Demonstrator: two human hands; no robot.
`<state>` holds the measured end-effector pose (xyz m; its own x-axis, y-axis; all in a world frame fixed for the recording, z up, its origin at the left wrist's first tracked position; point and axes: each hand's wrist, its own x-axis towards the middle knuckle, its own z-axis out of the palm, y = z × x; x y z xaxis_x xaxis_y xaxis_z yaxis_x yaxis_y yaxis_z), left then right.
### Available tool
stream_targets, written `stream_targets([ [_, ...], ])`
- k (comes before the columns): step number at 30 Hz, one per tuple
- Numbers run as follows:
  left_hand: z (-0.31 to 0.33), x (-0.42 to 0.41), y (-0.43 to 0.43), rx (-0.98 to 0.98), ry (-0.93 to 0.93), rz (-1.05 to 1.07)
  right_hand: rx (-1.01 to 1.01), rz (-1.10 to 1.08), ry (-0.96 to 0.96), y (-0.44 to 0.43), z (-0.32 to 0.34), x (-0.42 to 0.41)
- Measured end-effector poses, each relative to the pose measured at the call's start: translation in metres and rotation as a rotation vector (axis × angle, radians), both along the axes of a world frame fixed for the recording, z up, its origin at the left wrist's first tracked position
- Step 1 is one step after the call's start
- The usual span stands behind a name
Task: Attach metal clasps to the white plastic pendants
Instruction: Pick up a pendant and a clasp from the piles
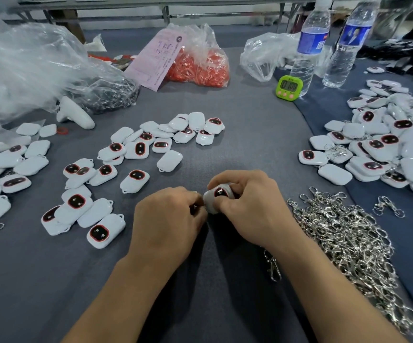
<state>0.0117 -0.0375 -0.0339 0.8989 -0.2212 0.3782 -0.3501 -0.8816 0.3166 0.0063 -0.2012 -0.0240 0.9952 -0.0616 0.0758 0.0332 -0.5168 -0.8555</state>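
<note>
R hand (pixel 246 206) grips white pendant (pixel 219 197) over table (pixel 250 144), near center. L hand (pixel 168 219) curled at its edge; can't tell what it pinches. Pendant prob light, rigid, glossy/slippery: hold flat sides, loop end exposed.

Bare left grip (pixel 168 219), bare right grip (pixel 250 206), knuckles showing. Left forearm (pixel 131 293) and right forearm (pixel 324 293) bare to the frame edge.
</note>
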Motion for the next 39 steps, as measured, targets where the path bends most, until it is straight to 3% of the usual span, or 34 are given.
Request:
stream_targets([
  [5,0.000,0.001,0.001,0.030,-0.118,0.045,0.180,0.013,0.088,0.002,-0.002,0.001],
  [9,0.002,0.003,0.005,-0.246,-0.126,-0.089,0.466,-0.034,0.147,-0.001,0.000,0.004],
  [15,0.006,0.006,0.004,-0.541,0.085,-0.176,0.792,-0.027,0.292,-0.009,0.007,0.007],
  [24,0.009,0.010,0.003,-0.742,0.341,-0.177,0.797,0.018,0.308,-0.012,0.009,0.005],
  [31,0.004,0.003,0.003,-0.431,0.053,-0.133,0.766,0.072,0.203,-0.009,0.003,0.006],
  [33,0.006,0.004,0.002,-0.561,0.136,-0.110,0.822,0.063,0.214,-0.008,0.003,0.006],
  [36,0.011,0.007,-0.001,-0.867,0.402,-0.104,0.918,0.041,0.246,-0.007,0.006,0.007],
  [39,0.011,0.008,-0.005,-0.971,0.529,-0.116,0.937,0.029,0.254,-0.007,0.008,0.007],
])
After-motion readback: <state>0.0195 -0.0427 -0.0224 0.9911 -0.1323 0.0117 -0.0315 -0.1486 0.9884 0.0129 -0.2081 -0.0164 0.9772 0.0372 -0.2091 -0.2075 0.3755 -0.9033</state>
